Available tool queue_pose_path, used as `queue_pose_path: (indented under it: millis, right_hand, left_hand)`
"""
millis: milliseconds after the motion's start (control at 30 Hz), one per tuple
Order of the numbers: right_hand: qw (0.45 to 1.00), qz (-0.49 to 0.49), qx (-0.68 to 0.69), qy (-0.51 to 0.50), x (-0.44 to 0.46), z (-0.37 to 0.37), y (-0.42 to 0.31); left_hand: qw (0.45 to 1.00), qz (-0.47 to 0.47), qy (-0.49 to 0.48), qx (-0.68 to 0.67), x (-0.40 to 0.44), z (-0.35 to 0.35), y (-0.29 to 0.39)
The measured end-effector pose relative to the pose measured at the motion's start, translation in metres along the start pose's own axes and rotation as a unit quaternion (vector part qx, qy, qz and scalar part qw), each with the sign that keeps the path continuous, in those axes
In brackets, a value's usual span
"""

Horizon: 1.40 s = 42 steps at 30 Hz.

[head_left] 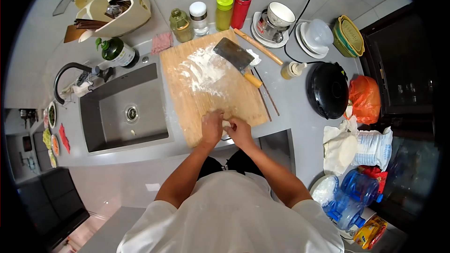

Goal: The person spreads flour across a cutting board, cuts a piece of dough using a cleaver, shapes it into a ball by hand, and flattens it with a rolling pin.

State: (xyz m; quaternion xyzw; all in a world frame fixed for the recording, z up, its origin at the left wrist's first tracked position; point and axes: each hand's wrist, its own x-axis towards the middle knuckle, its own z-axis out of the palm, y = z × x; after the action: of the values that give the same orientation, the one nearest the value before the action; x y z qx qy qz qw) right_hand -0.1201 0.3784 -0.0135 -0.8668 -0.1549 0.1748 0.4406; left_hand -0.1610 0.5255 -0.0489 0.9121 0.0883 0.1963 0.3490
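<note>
Both my hands meet over the near edge of a wooden board. Between them shows a small piece of pale dough. My left hand has its fingers closed on the dough from the left. My right hand pinches it from the right. White flour is spread over the upper middle of the board. A cleaver with a wooden handle lies at the board's upper right, its handle pointing down and right.
Left of the board is a sink with a black faucet. A rolling pin and chopsticks lie to the right. Bottles line the back. A black round appliance and a flour bag stand farther right.
</note>
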Motion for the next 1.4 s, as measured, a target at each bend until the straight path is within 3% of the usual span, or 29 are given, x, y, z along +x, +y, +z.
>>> queue_pose_path:
  millis: [100,200,300,333,400,433,533,633,667,733,767,867,933,1000,1133,1233,1300,1367,1400]
  right_hand:
    - [0.998,-0.014,-0.031,0.055,0.024,0.017,0.009]
    - [0.996,-0.064,0.015,0.056,0.058,-0.004,-0.022]
    - [0.978,-0.204,0.032,0.04,0.049,-0.016,-0.026]
    - [0.969,-0.244,0.029,0.022,0.041,-0.016,-0.023]
    - [0.988,-0.118,0.103,-0.006,0.019,-0.012,-0.019]
    - [0.989,-0.053,0.139,-0.019,0.015,-0.011,-0.016]
    - [0.998,-0.026,0.05,0.023,0.031,0.004,-0.007]
    - [0.999,0.026,-0.046,0.012,0.076,0.012,-0.003]
    - [0.998,-0.019,-0.041,0.034,0.081,0.013,-0.002]
    - [0.989,-0.116,-0.031,0.084,0.092,0.007,-0.015]
    - [0.981,-0.176,-0.021,0.075,0.085,0.0,-0.017]
    - [0.985,-0.136,0.104,0.008,0.049,-0.006,-0.022]
    - [0.996,-0.058,0.072,0.0,0.047,0.0,-0.017]
    - [0.999,-0.022,0.021,0.029,0.059,0.01,-0.011]
    - [0.994,-0.053,-0.042,0.089,0.101,0.027,-0.007]
    - [0.985,-0.154,-0.021,0.079,0.099,0.01,-0.019]
    - [0.984,-0.169,0.041,0.047,0.073,0.0,-0.021]
    - [0.981,-0.126,0.144,-0.005,0.05,0.0,-0.02]
    - [0.986,-0.114,0.12,0.008,0.051,0.004,-0.017]
  left_hand:
    - [0.997,0.059,0.015,0.049,0.017,0.026,-0.027]
    - [0.967,-0.179,-0.044,-0.177,0.069,0.011,-0.01]
    - [0.822,-0.337,0.027,-0.458,0.081,0.009,-0.014]
    - [0.861,-0.314,0.005,-0.399,0.078,0.004,-0.008]
    - [0.924,-0.266,-0.038,-0.273,0.054,-0.006,0.005]
    - [0.951,-0.207,-0.012,-0.23,0.043,0.0,0.004]
    - [0.997,-0.016,0.069,-0.027,0.045,0.017,-0.015]
    - [0.985,-0.095,0.01,0.146,0.088,0.027,-0.028]
    - [0.985,-0.171,0.014,0.033,0.092,0.026,-0.023]
    - [0.932,-0.306,0.025,-0.191,0.109,0.017,-0.009]
    - [0.904,-0.302,0.061,-0.296,0.104,0.02,-0.018]
    - [0.886,-0.293,0.02,-0.359,0.072,0.01,-0.016]
    - [0.975,-0.16,0.012,-0.151,0.063,0.011,-0.025]
    - [0.999,-0.009,0.033,0.021,0.069,0.019,-0.035]
    - [0.99,-0.008,-0.015,0.139,0.12,0.018,-0.042]
    - [0.971,-0.207,-0.001,-0.119,0.121,0.016,-0.033]
    - [0.903,-0.316,0.0,-0.293,0.098,0.007,-0.03]
    - [0.952,-0.228,-0.018,-0.205,0.074,0.0,-0.023]
    - [0.97,-0.183,-0.028,-0.16,0.067,0.001,-0.024]
